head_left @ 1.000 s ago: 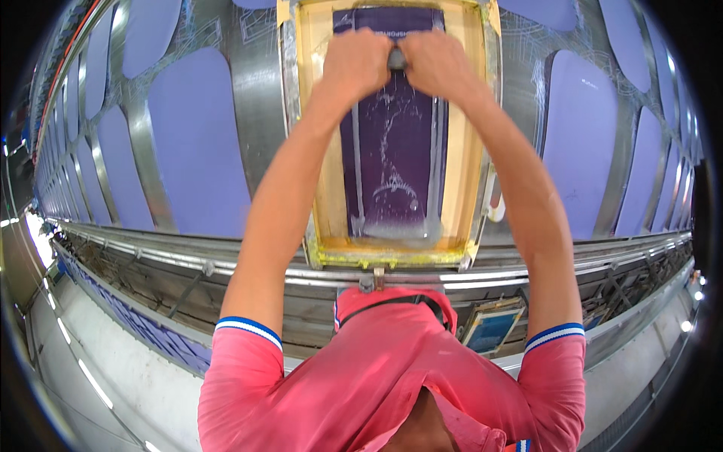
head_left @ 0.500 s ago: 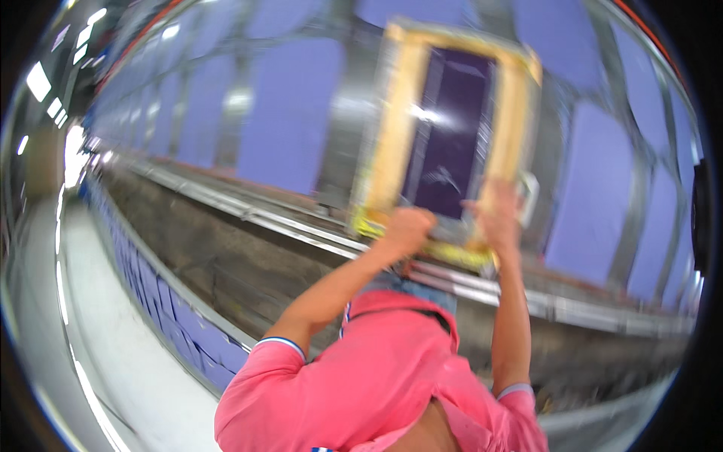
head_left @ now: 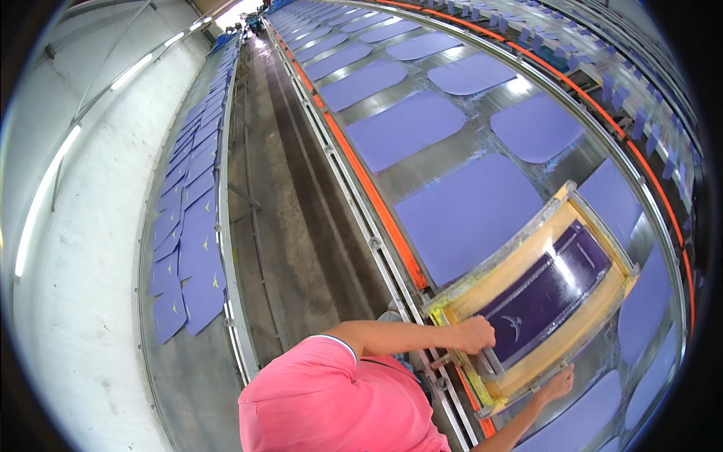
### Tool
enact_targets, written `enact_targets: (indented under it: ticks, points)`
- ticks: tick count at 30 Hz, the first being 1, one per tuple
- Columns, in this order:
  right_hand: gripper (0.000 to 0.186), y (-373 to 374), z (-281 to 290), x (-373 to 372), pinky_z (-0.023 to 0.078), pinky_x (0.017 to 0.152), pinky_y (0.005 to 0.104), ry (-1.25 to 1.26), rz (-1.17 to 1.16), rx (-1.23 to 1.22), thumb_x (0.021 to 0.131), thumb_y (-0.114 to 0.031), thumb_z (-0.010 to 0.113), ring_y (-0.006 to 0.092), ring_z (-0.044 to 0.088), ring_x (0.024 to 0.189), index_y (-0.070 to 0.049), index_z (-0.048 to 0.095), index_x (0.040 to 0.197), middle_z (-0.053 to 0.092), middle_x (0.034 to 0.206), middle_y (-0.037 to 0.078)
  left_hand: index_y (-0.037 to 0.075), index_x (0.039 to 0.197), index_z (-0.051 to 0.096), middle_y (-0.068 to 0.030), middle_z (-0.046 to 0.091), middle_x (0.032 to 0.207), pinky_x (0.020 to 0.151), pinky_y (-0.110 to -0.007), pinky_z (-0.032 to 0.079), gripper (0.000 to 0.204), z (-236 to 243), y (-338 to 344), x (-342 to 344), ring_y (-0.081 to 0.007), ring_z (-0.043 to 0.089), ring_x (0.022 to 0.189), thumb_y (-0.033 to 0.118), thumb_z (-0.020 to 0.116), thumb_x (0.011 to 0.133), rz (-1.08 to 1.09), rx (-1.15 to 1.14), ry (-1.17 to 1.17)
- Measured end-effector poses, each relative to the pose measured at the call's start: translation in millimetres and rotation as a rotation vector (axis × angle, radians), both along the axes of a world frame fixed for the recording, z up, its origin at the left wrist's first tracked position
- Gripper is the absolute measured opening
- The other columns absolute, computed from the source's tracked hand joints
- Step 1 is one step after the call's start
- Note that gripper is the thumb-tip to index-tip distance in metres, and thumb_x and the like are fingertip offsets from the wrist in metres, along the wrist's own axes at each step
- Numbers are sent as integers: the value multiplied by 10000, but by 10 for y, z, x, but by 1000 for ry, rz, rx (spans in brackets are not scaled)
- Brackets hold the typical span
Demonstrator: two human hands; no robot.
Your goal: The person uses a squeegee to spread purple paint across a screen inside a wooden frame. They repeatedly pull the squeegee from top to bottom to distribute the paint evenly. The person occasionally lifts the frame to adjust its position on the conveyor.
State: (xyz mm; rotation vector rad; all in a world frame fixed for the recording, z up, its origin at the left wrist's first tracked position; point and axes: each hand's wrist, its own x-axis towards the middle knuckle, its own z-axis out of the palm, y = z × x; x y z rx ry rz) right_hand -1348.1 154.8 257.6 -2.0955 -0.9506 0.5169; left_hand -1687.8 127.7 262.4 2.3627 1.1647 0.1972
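A screen-printing frame (head_left: pixel 602 316) with yellowish borders and a dark purple mesh panel (head_left: pixel 548 295) lies over the long table at the right. My left hand (head_left: pixel 474 334) is a closed fist over the frame's near end, wrapped round a squeegee (head_left: pixel 492 364), of which only a short grey bar shows. At the frame's lower right side, my right hand (head_left: pixel 556 384) has its fingers curled at the outer edge. Purple cut fabric pieces (head_left: pixel 471 215) lie flat on the table around the frame.
Orange and metal rails (head_left: pixel 361 169) run along the table edges. Across the dark aisle (head_left: pixel 290 226) to the left, a narrower table (head_left: pixel 177 369) carries overlapping purple pieces (head_left: pixel 199 248). A white wall (head_left: pixel 98 248) stands beyond. More purple pieces hang along another table (head_left: pixel 617 94) at far right.
The view has swung, so the table now runs up toward the upper left and the frame sits at lower right. My right hand has shifted to the frame's outer side; my left stays at its near end.
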Motion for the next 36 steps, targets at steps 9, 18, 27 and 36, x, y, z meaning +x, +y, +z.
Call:
enact_targets:
  ticks: [9,18,27,36]
  points:
    - [434,671,-585,-2364,389,588,375,263,-49,69,1019,-305,528,178,443,644,78,644,849,533,687,64,126,780,737,-126,706,751,673,-471,546,146,-1,968,-2315,-336,709,797,124,681,646,7,-15,123]
    - [396,880,-522,-3087,323,552,357,241,-70,19,1004,-266,526,147,390,614,63,623,806,499,689,25,142,745,728,-115,708,728,657,-444,555,88,134,1248,-2818,-326,713,748,151,682,670,-58,6,56]
    - [384,924,-1325,-2798,492,754,422,-115,137,122,1006,-243,485,276,625,820,71,705,1017,703,908,167,84,666,706,-146,687,700,609,-452,558,70,-123,942,-3232,-343,700,692,145,682,640,-86,80,41]
    - [390,1166,-591,-3270,414,1011,467,-376,-88,-32,1002,-304,551,386,533,1182,4,675,1206,618,1185,224,34,962,676,-152,711,985,811,-417,535,255,-290,1997,-2824,-311,685,939,39,573,729,-4,298,-151]
